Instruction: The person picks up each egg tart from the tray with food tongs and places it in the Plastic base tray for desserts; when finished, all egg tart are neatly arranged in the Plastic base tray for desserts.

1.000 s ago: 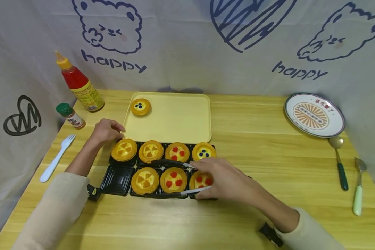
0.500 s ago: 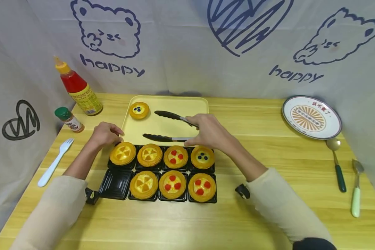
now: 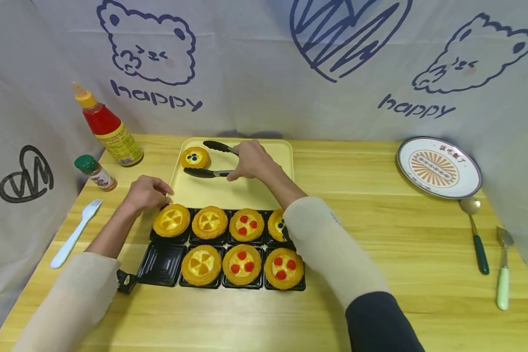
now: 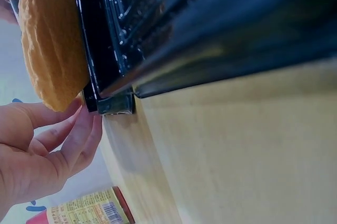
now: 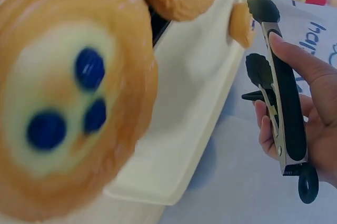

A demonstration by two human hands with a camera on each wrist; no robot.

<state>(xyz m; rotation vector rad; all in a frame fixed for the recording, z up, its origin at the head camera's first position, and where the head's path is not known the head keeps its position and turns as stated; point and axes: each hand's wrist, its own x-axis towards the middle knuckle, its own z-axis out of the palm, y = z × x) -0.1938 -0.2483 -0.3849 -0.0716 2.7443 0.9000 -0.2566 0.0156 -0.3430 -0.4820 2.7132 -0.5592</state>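
My right hand [image 3: 252, 159] grips black-tipped metal tongs [image 5: 287, 98] over the cream tray [image 3: 242, 193]. The tongs' arms are spread, one tip behind and one in front of the blueberry-topped egg tart [image 3: 194, 158] at the tray's left end. With my left hand [image 3: 147, 192] I pinch the back left corner of the black compartment tray [image 4: 113, 103]. Its compartments hold several tarts, including one with orange wedges [image 3: 171, 220], one with red pieces [image 3: 242, 265] and another with blueberries [image 5: 95, 113], partly hidden by my right sleeve in the head view. The front left compartment [image 3: 162, 264] is bare.
A red sauce bottle [image 3: 114, 132] and a green-capped spice jar [image 3: 96, 173] stand at the left, with a pale blue fork [image 3: 76, 234] nearer. On the right are a patterned plate [image 3: 439, 167], a green-handled spoon [image 3: 475, 234] and a pale-green-handled utensil [image 3: 503, 269]. Cloth walls surround the table.
My right hand has carried the tongs from over the front of the black tray, back and left to the blueberry tart on the cream tray. My left hand has stayed at the corner.
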